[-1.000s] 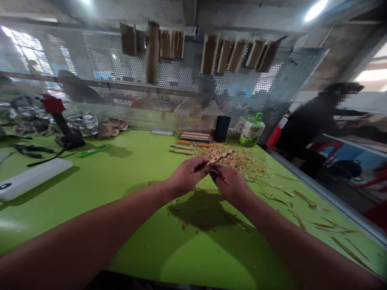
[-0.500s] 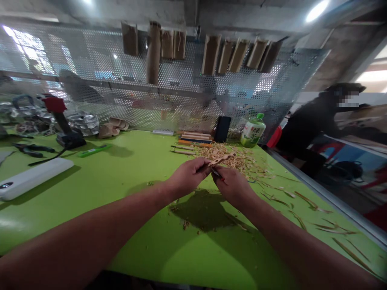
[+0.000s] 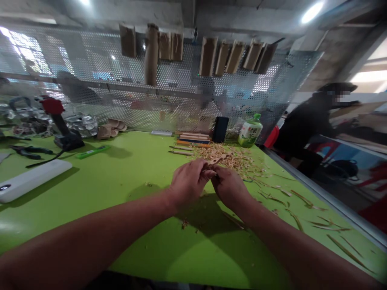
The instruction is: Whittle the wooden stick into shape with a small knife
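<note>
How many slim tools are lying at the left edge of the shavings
2. The rear tool lies nearer the mesh; the front tool lies nearer the left hand. Shavings may hide others.

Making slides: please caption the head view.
Left hand and right hand at a wooden stick, shavings scattered across a green table.

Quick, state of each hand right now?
Left hand: closed, holding the slim wooden piece by its near end.
Right hand: closed, close beside the left; what it holds, if anything, can't be told.
</note>
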A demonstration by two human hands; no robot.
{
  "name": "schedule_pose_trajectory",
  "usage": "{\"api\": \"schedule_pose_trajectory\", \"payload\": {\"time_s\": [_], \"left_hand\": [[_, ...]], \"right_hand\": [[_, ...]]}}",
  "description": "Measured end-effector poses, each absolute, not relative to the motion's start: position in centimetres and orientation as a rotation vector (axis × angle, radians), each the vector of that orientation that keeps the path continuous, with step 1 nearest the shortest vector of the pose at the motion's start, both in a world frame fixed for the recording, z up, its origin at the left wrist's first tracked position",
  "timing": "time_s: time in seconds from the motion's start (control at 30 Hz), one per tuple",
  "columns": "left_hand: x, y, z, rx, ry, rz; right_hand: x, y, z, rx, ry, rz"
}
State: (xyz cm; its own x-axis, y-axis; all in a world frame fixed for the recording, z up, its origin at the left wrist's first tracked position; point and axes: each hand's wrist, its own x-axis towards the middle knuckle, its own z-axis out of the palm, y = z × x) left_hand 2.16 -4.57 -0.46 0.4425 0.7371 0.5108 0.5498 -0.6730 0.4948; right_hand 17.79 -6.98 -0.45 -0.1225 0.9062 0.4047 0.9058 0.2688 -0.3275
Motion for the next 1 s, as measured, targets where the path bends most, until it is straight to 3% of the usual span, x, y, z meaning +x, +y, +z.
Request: {"api": "schedule_pose_trajectory", "payload": {"time_s": [0.57, 0.8, 1.0], "left_hand": [[3.0, -6.5, 0.3, 2.152, 1.272, 1.032], [3.1, -5.8, -0.4, 2.022, 1.116, 1.112], [2.7, -5.1, 0.0, 1.879, 0.963, 1.041]], "right_hand": [[17.6, -7.2, 0.1, -1.907, -2.066, -0.51], [17.8, -6.9, 0.1, -1.88, -2.056, -0.581], [17.8, -6.7, 0.2, -1.871, -1.985, -0.452]]}}
